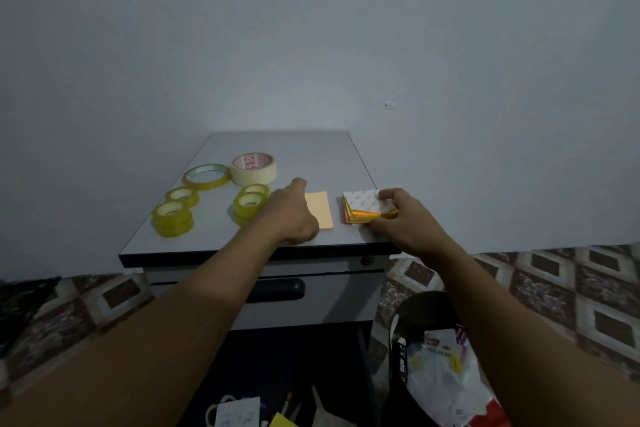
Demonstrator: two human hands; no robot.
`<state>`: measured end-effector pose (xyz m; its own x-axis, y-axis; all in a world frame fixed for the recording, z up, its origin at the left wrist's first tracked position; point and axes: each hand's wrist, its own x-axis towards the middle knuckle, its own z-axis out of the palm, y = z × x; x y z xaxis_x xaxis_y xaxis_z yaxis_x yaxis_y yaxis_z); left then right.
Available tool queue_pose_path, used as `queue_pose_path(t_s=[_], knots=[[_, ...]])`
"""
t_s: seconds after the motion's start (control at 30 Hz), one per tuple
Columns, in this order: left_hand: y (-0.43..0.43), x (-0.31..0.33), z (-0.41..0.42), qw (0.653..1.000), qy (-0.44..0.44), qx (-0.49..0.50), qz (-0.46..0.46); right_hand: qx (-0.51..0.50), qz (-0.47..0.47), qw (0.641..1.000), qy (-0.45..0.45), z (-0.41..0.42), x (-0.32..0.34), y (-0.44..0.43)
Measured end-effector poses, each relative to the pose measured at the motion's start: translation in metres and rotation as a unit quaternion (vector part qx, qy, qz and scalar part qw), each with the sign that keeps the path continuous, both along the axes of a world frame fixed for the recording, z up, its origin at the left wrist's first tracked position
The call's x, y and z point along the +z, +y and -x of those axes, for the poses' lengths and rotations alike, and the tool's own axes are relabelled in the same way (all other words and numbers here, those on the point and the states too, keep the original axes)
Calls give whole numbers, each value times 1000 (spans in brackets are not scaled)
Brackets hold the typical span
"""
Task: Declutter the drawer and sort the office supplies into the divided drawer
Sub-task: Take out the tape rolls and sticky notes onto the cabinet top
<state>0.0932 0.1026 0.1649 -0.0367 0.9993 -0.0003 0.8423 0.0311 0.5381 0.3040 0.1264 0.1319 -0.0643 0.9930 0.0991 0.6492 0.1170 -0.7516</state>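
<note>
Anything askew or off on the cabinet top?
The multicoloured sticky-note stack at the right front is fanned, its layers offset rather than squared; the right hand grips it. The tape rolls and orange pad lie flat.

Dim, bluish indoor light, soft overall focus, wide-angle bending at the edges, faint shadows only

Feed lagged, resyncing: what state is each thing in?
left hand: over peach pad edge, grip unclear.
right hand: fingers pinch coloured notes.
peach pad: flat.
coloured notes: fanned stack.
masking tape: lying flat.
clear tape rolls: flat, some stacked.
drawer with handle: shut.
</note>
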Motion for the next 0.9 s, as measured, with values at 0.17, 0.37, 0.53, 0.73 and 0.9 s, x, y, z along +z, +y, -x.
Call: queue_pose_path(t_s=[0.17,0.37,0.53,0.73,0.9], knots=[[0,1,1,1000,14,13,-17,-17,-23,998,-63,7,-2,4],[-3,2,2,999,22,15,-25,-9,-47,995,-91,14,-3,5],[-16,5,5,998,18,8,-51,-17,-48,996,-74,16,-4,0],[-56,16,29,989,-84,-22,-117,-105,-199,974,8,16,-2,-36],[-106,12,56,974,-189,-59,-109,-71,-179,979,70,21,-2,-84]])
